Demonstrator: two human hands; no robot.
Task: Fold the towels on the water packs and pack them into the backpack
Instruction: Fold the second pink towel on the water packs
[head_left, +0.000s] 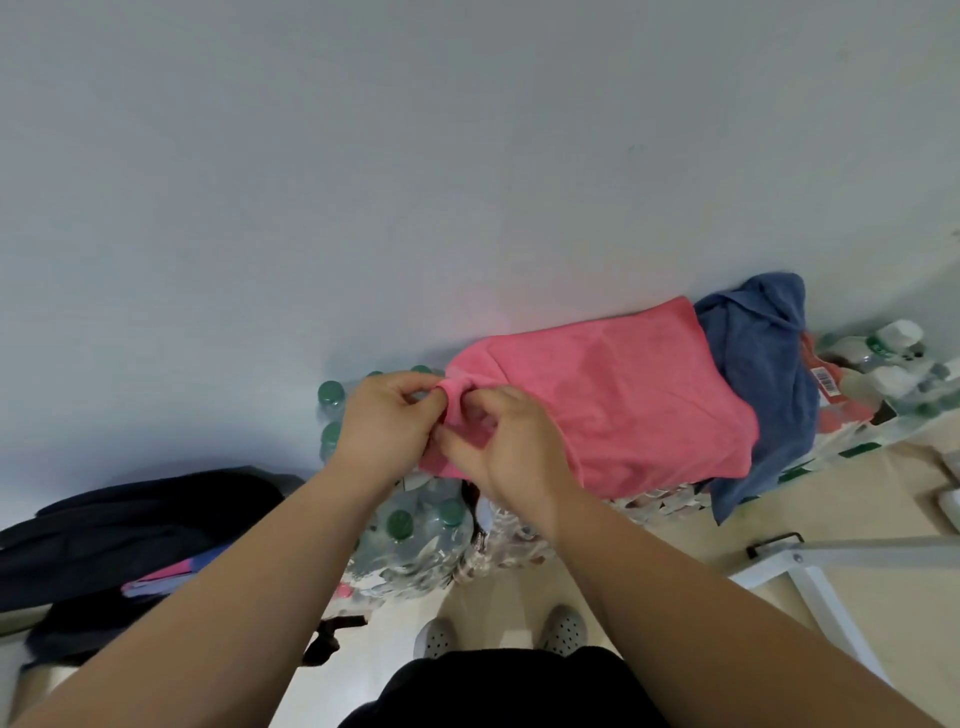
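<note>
Head view: we hold left corner of pink terry towel (623, 405) with left hand (387, 423) and right hand (514, 449), fingers (435, 401) pinching it. Towel lies on shrink-wrapped green-capped water packs (415, 535), fold barely begun. Crumpled blue towel (758, 374) beside it, unfolded. Dark fabric backpack (130, 519), floor left, looks partly packed.

Two towels, two hands, two shoes (439, 636), one backpack (130, 525).
One pink towel (623, 405), one blue towel (763, 374); one left hand (387, 423), one right hand (511, 452); water packs (410, 540) at least two, exact number hidden under cloth; several green caps (331, 393), some blurred.
</note>
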